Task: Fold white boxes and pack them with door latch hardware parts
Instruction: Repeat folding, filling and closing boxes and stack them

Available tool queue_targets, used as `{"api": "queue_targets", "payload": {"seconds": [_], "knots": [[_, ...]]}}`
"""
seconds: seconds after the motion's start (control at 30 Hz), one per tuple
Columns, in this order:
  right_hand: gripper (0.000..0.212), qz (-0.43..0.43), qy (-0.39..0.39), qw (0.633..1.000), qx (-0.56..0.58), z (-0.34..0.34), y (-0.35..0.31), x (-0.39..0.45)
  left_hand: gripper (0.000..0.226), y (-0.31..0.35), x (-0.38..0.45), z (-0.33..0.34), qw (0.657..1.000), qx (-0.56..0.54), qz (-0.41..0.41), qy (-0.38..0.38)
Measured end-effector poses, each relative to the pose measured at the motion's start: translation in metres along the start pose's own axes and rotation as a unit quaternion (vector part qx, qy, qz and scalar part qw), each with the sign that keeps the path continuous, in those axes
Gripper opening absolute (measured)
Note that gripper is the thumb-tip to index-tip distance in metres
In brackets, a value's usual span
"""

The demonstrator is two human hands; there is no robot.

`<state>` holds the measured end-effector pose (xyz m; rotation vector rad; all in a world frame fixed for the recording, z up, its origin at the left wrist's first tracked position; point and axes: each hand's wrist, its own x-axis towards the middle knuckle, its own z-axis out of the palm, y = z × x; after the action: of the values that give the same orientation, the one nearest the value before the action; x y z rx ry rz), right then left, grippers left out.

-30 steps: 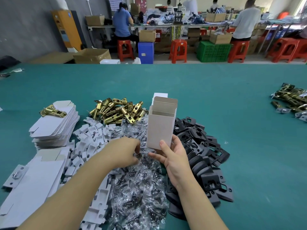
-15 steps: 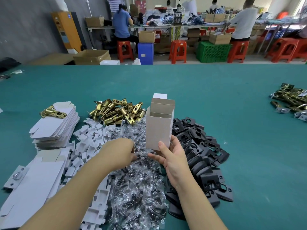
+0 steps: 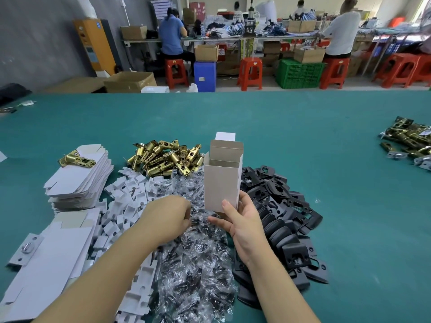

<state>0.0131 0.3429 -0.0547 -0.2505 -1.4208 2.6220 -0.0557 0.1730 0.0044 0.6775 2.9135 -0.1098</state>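
Observation:
My right hand holds an upright folded white box by its lower end, top flaps open. My left hand is curled over the heap of clear plastic screw bags, fingers pinched among them; what it holds is hidden. Brass latch bolts lie in a pile behind. Black strike plates are heaped to the right of the box. Flat white box blanks are stacked at the left, one brass latch lying on top.
White cardboard inserts are scattered left of the bags. More flat blanks lie near left with a silver plate. Another pile of latches sits far right. The green table stretches ahead; people work at benches beyond.
The left hand has shifted slightly left and nearer within the bag heap. The box in the right hand has dropped a little and stands more upright.

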Motion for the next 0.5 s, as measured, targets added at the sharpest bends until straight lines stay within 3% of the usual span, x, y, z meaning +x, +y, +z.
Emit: {"api": "queue_targets", "payload": {"seconds": [0.2, 0.5], "knots": [[0.032, 0.0, 0.003, 1.0, -0.003, -0.001, 0.0, 0.0, 0.036, 0.003, -0.004, 0.006, 0.998, -0.057, -0.012, -0.007], [0.035, 0.003, 0.002, 1.0, 0.006, -0.001, 0.001, 0.001, 0.026, 0.003, -0.007, -0.002, 0.997, -0.068, -0.008, -0.035]]}}
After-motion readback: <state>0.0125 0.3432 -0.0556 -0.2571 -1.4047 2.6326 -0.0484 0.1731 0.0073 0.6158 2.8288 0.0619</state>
